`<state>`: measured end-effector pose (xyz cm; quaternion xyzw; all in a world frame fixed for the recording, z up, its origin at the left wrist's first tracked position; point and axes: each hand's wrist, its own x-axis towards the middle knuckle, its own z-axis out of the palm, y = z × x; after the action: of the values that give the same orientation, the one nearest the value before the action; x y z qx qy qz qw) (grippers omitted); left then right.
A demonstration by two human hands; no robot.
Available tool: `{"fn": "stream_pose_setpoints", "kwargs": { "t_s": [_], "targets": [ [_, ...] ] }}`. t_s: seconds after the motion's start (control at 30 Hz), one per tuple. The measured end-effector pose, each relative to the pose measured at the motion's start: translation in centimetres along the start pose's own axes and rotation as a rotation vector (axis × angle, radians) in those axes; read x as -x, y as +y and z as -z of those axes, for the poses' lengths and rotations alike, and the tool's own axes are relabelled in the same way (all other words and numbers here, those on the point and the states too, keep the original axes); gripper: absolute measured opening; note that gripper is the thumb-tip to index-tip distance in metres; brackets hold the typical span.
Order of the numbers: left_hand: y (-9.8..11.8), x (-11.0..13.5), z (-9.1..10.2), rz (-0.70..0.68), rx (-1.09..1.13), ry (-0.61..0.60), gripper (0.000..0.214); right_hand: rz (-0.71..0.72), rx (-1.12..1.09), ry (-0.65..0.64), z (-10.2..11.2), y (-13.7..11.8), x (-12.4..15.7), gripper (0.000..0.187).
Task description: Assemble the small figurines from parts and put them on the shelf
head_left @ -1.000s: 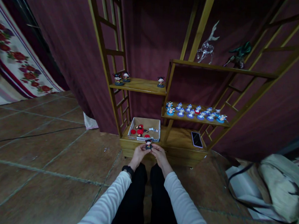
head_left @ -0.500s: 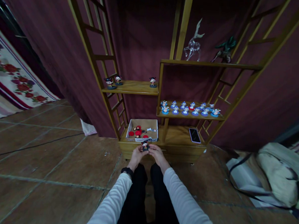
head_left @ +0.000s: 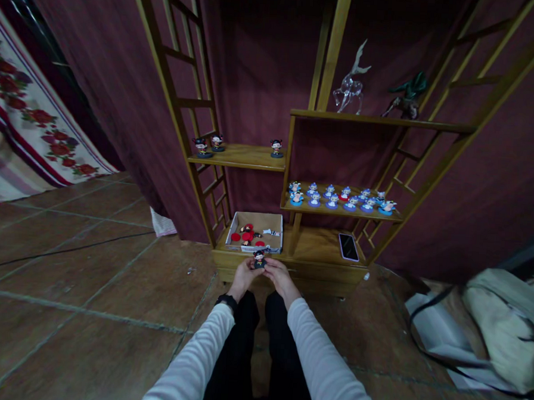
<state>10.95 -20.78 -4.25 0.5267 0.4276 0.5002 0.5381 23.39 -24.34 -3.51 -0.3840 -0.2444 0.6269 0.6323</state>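
A small black-and-red doll figurine point(head_left: 259, 258) on a dark round base is upright between both hands, in front of the cabinet. My left hand point(head_left: 245, 274) is closed on its left side, and my right hand point(head_left: 280, 275) grips it from the right. Just beyond them is an open cardboard box point(head_left: 277, 224) with red discs point(head_left: 247, 236) and several loose figure parts inside. On the left shelf point(head_left: 242, 156) stand three similar figurines: two at its left end, one point(head_left: 276, 148) at its right end.
Blue and purple figurines point(head_left: 332, 201) stand in two rows on the lower right shelf. Above are a clear deer ornament point(head_left: 350, 88) and a dark green statuette point(head_left: 407, 95). A phone point(head_left: 348, 246) lies on the cabinet top. Bags point(head_left: 502, 326) sit on the floor at right.
The camera view has turned slightly, so the shelves appear a little further right and lower. Both hands still hold the figurine in nearly the same place.
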Motion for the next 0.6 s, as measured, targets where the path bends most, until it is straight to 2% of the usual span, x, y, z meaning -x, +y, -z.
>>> {"fn": "stream_pose_setpoints", "kwargs": {
  "t_s": [0.17, 0.43, 0.6],
  "targets": [
    [0.7, 0.4, -0.4, -0.036, -0.021, 0.078, 0.047, -0.004, 0.009, 0.016, 0.0, 0.3, -0.1, 0.033],
    [1.6, 1.0, -0.8, -0.041, -0.034, 0.091, 0.045, 0.024, 0.032, 0.028, -0.1, 0.4, 0.1, 0.032],
    [1.5, 0.9, -0.6, -0.027, -0.029, 0.039, 0.043, 0.012, 0.027, 0.039, -0.1, 0.1, 0.1, 0.032]
  ]
}}
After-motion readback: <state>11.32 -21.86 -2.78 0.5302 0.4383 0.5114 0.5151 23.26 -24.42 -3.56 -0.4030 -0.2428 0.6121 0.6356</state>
